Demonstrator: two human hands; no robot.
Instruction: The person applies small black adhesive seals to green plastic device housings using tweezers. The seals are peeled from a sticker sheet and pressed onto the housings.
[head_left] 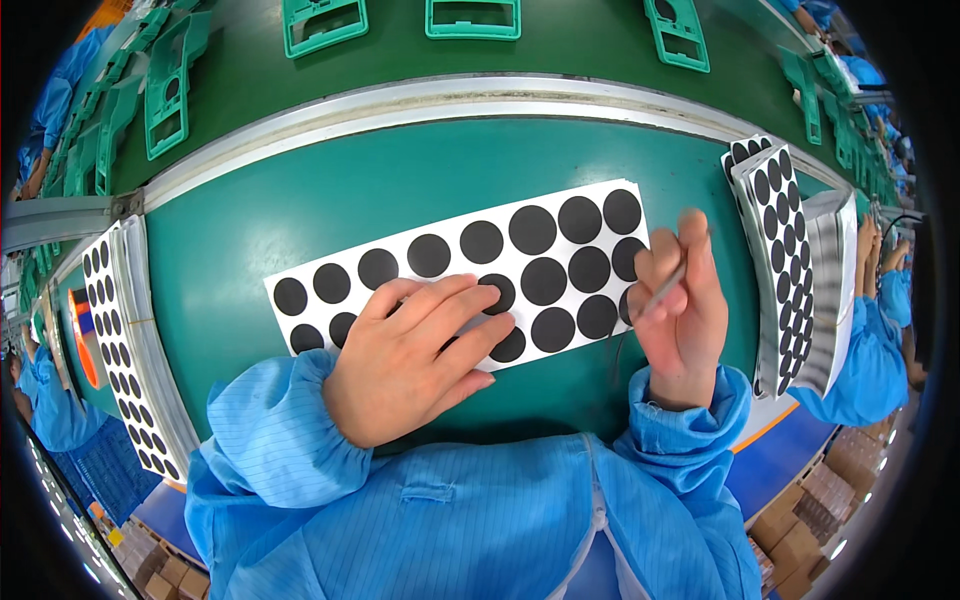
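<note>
A white sheet [455, 225] covered with rows of black round stickers lies on the green work table [300, 220] in front of me. My left hand [415, 355] rests flat on the sheet's near edge, fingers spread over several of the black discs. My right hand [680, 305] is closed around thin metal tweezers [662, 292], whose tips point down-left at the right end of the sheet. Both forearms are in light blue sleeves.
A stack of similar sticker sheets [778, 250] sits at the right, another sheet [125, 350] at the left. Beyond a metal rail [430, 100] a green conveyor carries teal plastic frames [472, 18]. People in blue coats work on both sides.
</note>
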